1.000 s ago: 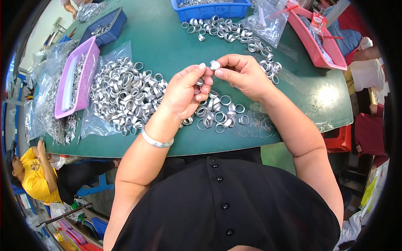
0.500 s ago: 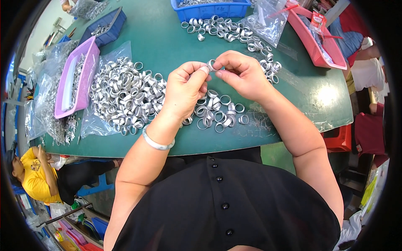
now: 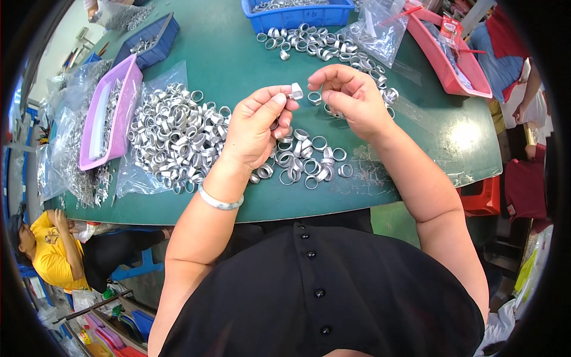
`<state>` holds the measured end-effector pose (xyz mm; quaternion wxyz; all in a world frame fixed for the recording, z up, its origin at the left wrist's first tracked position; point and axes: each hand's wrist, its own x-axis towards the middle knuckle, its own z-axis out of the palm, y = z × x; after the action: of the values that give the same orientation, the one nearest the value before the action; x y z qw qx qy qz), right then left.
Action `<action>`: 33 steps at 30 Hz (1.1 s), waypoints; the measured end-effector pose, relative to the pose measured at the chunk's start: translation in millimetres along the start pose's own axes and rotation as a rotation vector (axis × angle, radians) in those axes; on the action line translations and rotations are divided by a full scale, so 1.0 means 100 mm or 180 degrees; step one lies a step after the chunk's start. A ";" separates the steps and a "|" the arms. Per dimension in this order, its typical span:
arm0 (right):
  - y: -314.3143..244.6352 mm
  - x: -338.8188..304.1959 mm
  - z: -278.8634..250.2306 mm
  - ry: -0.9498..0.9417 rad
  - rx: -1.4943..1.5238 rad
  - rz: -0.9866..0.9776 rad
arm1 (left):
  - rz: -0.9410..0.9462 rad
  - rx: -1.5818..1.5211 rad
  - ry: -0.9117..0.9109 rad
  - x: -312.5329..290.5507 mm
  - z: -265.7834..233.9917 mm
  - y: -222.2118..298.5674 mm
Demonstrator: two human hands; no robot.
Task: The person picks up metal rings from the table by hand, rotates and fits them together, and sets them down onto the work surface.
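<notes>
A silver metal ring (image 3: pixel 296 91) is pinched between the thumb and forefinger of my left hand (image 3: pixel 257 122), which wears a pale bangle. Part of another ring shows under the curled fingers of that hand. To the right, my right hand (image 3: pixel 352 98) has its thumb and fingers apart and holds nothing. Just below its fingertips is a loose ring (image 3: pixel 314 98); I cannot tell whether it touches the table. A large heap of rings (image 3: pixel 175 137) spreads left of my left hand, partly on a clear plastic bag. A smaller group of rings (image 3: pixel 309 157) lies below my hands.
On the green table (image 3: pixel 333 199), more rings (image 3: pixel 315 43) trail from a blue bin (image 3: pixel 297 19) at the far side. A pink basket (image 3: pixel 440 53) stands far right, a lilac basket (image 3: pixel 89 128) left, and a dark blue bin (image 3: pixel 166 37) far left. A person (image 3: pixel 56 250) in yellow sits at left.
My hands have drawn apart. The right hand has let go of the ring and opened, while the left keeps hold of it, now turned differently. A loose ring shows below the right fingertips.
</notes>
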<state>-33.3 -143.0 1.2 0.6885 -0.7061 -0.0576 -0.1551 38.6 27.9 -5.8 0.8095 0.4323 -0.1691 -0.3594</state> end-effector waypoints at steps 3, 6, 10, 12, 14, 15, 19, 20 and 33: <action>0.06 0.01 -0.02 -0.0097 0.0090 0.0071 | -0.0103 -0.0016 -0.0077 0.02 0.02 -0.03; 0.08 0.01 0.04 -0.0407 0.0166 0.0507 | -0.0195 0.0106 0.0022 0.03 0.02 -0.04; 0.10 0.03 0.04 -0.0377 0.0319 0.0532 | -0.0136 0.0326 0.0080 0.03 0.01 -0.04; 0.08 0.05 0.03 -0.0024 -0.0620 0.0227 | -0.0007 0.0458 0.0133 0.04 -0.02 -0.01; 0.11 0.08 -0.08 0.0056 -0.1466 -0.0094 | 0.0122 0.0588 0.0281 0.05 -0.04 0.02; 0.12 0.10 -0.14 0.0127 -0.2303 -0.0427 | 0.0125 0.0586 0.0276 0.05 -0.05 0.03; 0.11 0.11 -0.23 -0.0616 -0.3415 -0.0522 | 0.0000 0.0290 0.0302 0.04 -0.08 0.04; 0.10 0.10 -0.22 -0.0627 -0.3413 -0.0526 | -0.0011 0.0310 0.0323 0.04 -0.08 0.03; -0.05 0.06 -0.04 -0.0417 -0.1230 0.0353 | 0.0445 0.2116 0.0064 0.01 0.03 -0.05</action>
<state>-29.5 -147.2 7.3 0.5425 -0.8357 -0.0325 -0.0789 35.3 23.8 -8.8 0.6487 0.6634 -0.2983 -0.2240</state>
